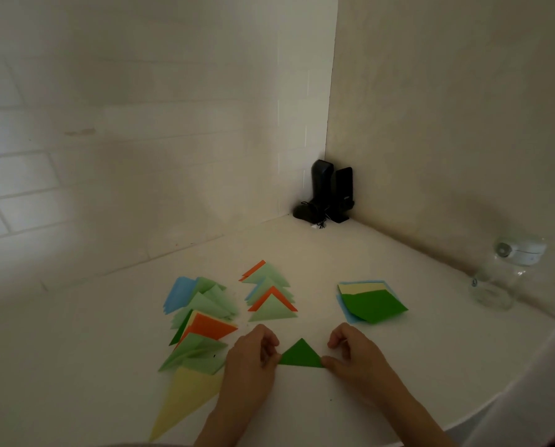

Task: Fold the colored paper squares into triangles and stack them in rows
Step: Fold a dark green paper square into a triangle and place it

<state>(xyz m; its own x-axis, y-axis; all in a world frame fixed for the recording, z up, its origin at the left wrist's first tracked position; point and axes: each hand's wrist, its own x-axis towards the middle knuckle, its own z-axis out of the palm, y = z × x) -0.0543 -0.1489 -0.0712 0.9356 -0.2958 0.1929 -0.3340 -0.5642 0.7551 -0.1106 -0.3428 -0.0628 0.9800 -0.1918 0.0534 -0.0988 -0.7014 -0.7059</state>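
**A:** Head camera first: what have you got hold of?

**B:** A dark green triangle (301,354), already folded, lying flat on the white counter (382,366) right in front of me. My left hand (253,359) pinches its left corner between thumb and fingertips, and my right hand (350,358) pinches the right corner the same way. The other fingers of both hands are curled loosely above the paper. The long edge runs between my hands and the point faces away from me.

**A:** Where are the finished ones?

**B:** Two rows, both beyond my left hand. The nearer middle row (271,293) is just past the triangle I'm holding: pale green, orange and light blue triangles overlapping one another, points away from me. The left row (201,317) is looser and messier, with a blue piece at the far end, then pale greens, an orange one and a dark green edge showing under it. A big yellow triangle (185,401) lies at its near end, just beside my left wrist.

**A:** And the unfolded sheets?

**B:** A stack of squares (371,304) sits beyond my right hand, well apart from the rows. Dark green is on top, with yellow and light blue edges showing beneath it.

**A:** Anything else on the counter?

**B:** Two black speakers (332,191) stand in the far corner against the walls, with a dark object and cable beside them. A clear glass jar (502,275) lies near the right wall.
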